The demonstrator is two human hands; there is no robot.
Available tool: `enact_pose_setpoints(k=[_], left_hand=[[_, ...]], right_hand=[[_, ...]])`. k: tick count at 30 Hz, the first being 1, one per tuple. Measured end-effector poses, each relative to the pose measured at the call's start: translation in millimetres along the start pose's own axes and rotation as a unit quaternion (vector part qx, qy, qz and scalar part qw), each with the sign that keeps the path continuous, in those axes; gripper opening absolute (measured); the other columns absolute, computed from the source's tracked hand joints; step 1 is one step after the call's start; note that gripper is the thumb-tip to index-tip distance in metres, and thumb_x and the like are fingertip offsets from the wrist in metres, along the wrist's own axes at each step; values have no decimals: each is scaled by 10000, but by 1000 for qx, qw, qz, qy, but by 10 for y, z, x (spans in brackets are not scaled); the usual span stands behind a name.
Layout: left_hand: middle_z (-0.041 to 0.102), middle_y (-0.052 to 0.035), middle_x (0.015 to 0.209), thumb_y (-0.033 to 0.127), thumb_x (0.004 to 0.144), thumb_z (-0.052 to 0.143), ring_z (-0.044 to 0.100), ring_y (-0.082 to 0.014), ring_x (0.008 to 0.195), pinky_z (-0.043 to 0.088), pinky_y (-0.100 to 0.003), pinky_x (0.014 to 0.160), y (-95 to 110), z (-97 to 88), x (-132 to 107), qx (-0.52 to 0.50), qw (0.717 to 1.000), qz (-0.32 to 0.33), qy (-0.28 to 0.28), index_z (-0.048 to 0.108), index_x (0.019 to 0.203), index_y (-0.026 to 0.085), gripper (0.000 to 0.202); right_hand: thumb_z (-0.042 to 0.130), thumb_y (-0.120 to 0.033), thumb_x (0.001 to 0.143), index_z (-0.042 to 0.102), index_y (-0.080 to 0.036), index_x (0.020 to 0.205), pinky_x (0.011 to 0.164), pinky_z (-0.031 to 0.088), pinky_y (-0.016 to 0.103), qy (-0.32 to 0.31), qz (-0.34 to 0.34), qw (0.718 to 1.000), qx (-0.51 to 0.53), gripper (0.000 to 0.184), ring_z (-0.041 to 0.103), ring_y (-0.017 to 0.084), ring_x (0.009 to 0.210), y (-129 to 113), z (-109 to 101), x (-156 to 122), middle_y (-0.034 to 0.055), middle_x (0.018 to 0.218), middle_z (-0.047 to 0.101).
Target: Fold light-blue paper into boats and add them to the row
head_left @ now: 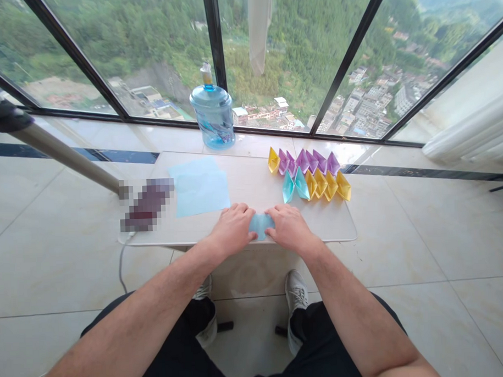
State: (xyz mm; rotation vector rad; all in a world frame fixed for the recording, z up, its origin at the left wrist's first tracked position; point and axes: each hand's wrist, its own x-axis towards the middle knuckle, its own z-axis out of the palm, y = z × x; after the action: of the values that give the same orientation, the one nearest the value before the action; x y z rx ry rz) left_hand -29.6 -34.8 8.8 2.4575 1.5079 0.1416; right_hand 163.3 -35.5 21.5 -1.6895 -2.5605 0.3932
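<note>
Between my hands, near the front edge of the table, is a small folded piece of light blue paper (260, 225). My left hand (235, 226) grips its left end, thumb at the near side and fingers at the far side. On the right end, my right hand (289, 224) holds it in the same way. Parts of the paper are hidden under my fingers. Left of my hands lie flat sheets of light blue paper (202, 190), overlapping each other. To the right stand folded paper boats in two rows: purple boats (312, 161), yellow boats (328, 185) and two turquoise boats (295, 185).
The low white table (251, 172) stands by a large window. Behind it is a blue water jug (213, 115). A blurred-out phone-like object (148, 206) with a cable (122, 264) lies at the table's left, beside a slanted pole (64, 148).
</note>
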Motion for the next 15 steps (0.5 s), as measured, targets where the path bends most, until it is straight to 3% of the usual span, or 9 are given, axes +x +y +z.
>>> enact_pose_setpoints(k=[6,15], left_hand=[[650,-137,1189,401,783,747,565,-344,1187,390,-497,1004,-72,1,50,-7,999,-20,24,639,1190,187,472],[649,-123,1206,387,779,747,548,-317,1197,440,-430,996,-176,11,136,-34,999,-13,33,633,1196,171,483]], right_hand=[[684,-291,867,666,-190,1180,1030,408,397,24,-17,999,17,330,543,272,1200,18,61,48,122,1225,642],[686,-285,856,669,-180,1210,1049,407,413,38,-4,999,29,370,526,288,1201,34,87,137,128,1209,628]])
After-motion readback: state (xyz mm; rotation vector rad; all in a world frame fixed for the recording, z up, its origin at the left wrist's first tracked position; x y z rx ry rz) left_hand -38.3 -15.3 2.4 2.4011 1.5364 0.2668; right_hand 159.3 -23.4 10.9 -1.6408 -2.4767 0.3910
